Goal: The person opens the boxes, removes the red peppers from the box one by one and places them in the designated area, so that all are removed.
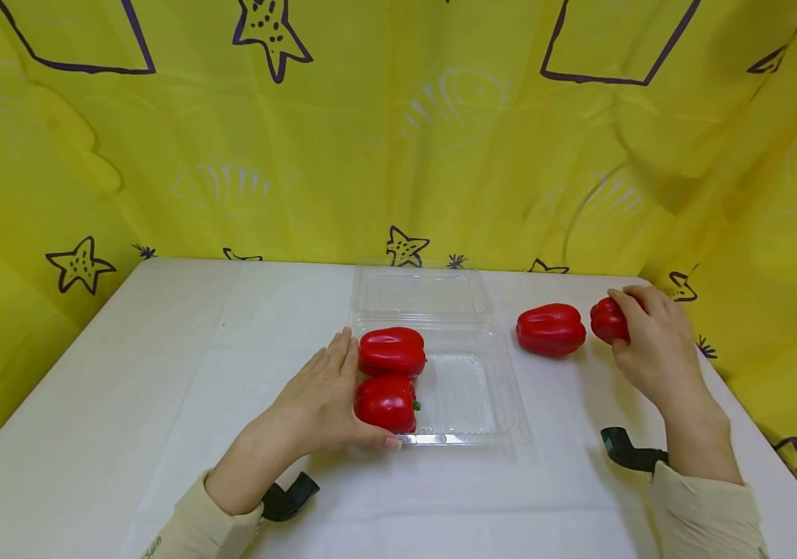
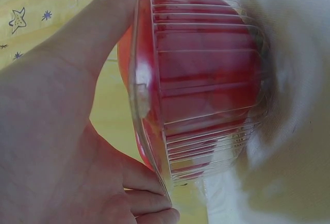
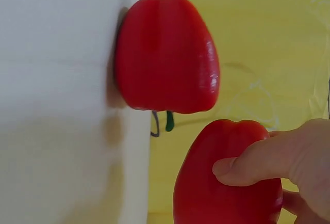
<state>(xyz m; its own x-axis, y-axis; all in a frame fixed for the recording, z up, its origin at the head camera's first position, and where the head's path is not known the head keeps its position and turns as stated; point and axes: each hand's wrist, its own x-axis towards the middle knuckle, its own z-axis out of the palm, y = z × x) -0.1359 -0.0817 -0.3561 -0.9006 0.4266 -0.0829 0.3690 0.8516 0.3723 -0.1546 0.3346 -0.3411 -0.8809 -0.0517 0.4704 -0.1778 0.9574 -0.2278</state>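
Observation:
A clear plastic clamshell container (image 1: pixel 457 392) sits on the table with its lid (image 1: pixel 422 293) folded back, away from me. Two red bell peppers lie in its left half, one bell pepper (image 1: pixel 393 352) behind the other bell pepper (image 1: pixel 386 404). My left hand (image 1: pixel 321 400) holds the container at its left side, thumb on the front rim; the ribbed wall (image 2: pixel 206 79) shows close up in the left wrist view. On the right, my right hand (image 1: pixel 660 345) grips a red bell pepper (image 3: pixel 227 182), raised off the table. Beside it another bell pepper (image 1: pixel 550 330) lies on the table.
A white cloth covers the table (image 1: pixel 126 388). Yellow curtains (image 1: pixel 342 171) with drawn stars and fish hang behind and along both sides. Black curved mounts (image 1: pixel 289 497) stick out at both wrists.

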